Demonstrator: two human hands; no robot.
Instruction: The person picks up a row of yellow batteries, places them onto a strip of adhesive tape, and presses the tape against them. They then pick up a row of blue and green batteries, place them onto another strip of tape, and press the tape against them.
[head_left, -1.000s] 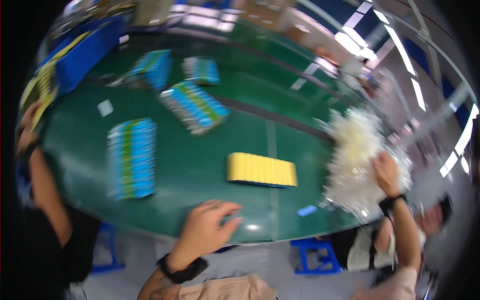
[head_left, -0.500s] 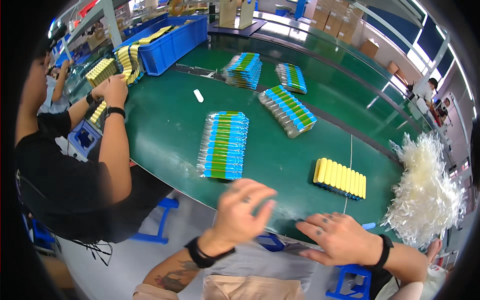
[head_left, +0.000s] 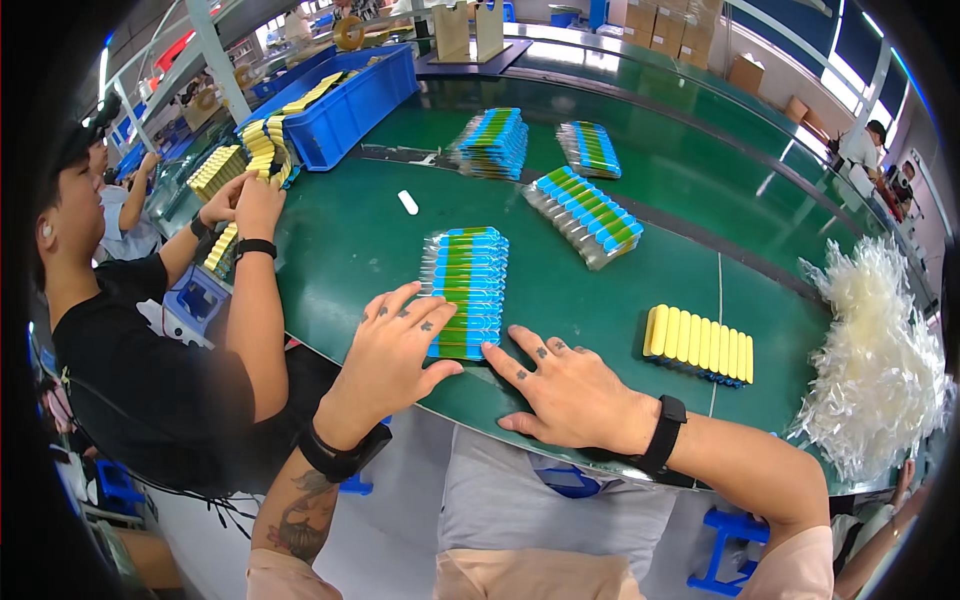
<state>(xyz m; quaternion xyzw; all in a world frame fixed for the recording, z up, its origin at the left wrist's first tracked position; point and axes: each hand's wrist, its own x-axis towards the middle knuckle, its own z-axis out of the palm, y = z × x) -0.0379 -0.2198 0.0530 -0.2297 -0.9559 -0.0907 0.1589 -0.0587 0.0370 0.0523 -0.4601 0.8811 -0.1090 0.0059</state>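
My left hand [head_left: 393, 345] lies flat on the green table [head_left: 560, 290], fingers spread, touching the near left edge of a row of clear-wrapped blue and green sticks [head_left: 466, 288]. Flat beside it, my right hand [head_left: 560, 390] points its fingertips at the row's near end. Neither hand holds anything. To the right of my right hand sits a row of yellow sticks [head_left: 700, 343].
A heap of clear plastic bags [head_left: 880, 350] lies at the right. More wrapped rows [head_left: 585, 205] [head_left: 493, 142] [head_left: 588, 148] lie farther back. A person in black at the left handles yellow sticks [head_left: 262, 152] by a blue bin [head_left: 345, 100]. A small white piece [head_left: 408, 202] lies on the table.
My view has swung left toward the wrapped row. Both hands have come forward from below the table edge and settled flat at the row's near end.
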